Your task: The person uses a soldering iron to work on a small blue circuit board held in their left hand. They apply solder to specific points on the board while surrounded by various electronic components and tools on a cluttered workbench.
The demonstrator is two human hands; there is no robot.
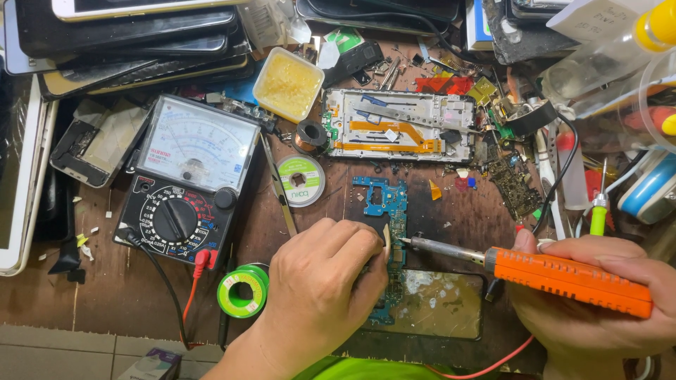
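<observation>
Blue circuit board (391,211) lies mid-bench, pinned under your left hand (320,285), fingers curled on it. Your right hand (598,309) grips an orange soldering iron (556,276), tip touching the board. Behind, a square tub (287,84) holds yellow flux.

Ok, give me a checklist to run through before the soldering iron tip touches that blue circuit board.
1. Right hand grips the orange soldering iron firmly: ok.
2. Iron tip at the blue circuit board edge, beside the left hand's fingers: ok.
3. Left hand pins the board down: ok.
4. Solder within reach, green spool beside the left hand: ok.
5. Tip hot: cannot tell.
6. Meter leads clear of the board: ok.
</observation>
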